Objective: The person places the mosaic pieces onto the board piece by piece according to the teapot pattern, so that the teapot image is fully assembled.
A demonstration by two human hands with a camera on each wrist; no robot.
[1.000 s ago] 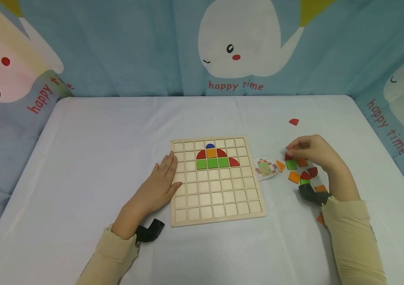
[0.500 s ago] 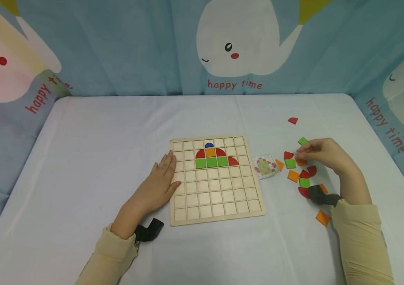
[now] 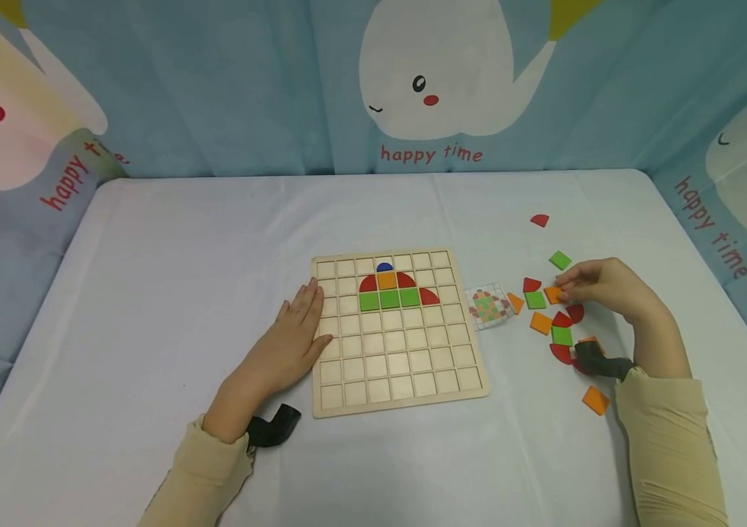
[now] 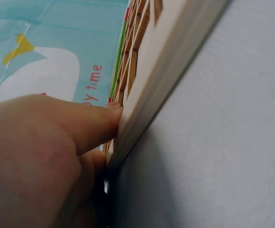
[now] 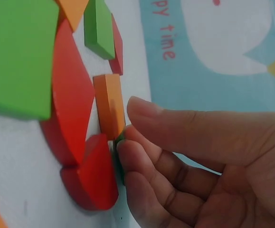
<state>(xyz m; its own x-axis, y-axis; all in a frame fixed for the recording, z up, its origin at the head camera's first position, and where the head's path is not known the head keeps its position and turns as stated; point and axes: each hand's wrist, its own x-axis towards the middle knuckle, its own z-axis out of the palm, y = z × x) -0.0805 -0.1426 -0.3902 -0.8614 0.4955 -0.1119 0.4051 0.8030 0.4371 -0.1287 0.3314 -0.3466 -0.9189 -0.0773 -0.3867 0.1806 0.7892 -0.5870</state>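
My left hand [image 3: 281, 344] lies flat along the left edge of a wooden grid board [image 3: 400, 364], fingers straight; in the left wrist view its thumb [image 4: 92, 124] touches the board's side. Set into the board are a blue half-round, an orange square [image 3: 387, 280], red quarter-rounds and a row of green squares [image 3: 389, 298]. At the right, my right hand [image 3: 604, 287] hovers low with its fingertips right at an orange block [image 5: 109, 107]. In the right wrist view the thumb and fingers are slightly bent and apart, with nothing between them.
A small printed pattern card [image 3: 488, 306] lies against the board's right side. Loose red, green and orange pieces surround the right hand, among them a green square [image 3: 560, 260] and an orange square [image 3: 595, 400]. One red quarter-round [image 3: 540, 220] lies farther back.
My right hand has shifted right from above the red and green pieces to the orange block, uncovering a green square behind. The left hand has stayed on the board's edge.
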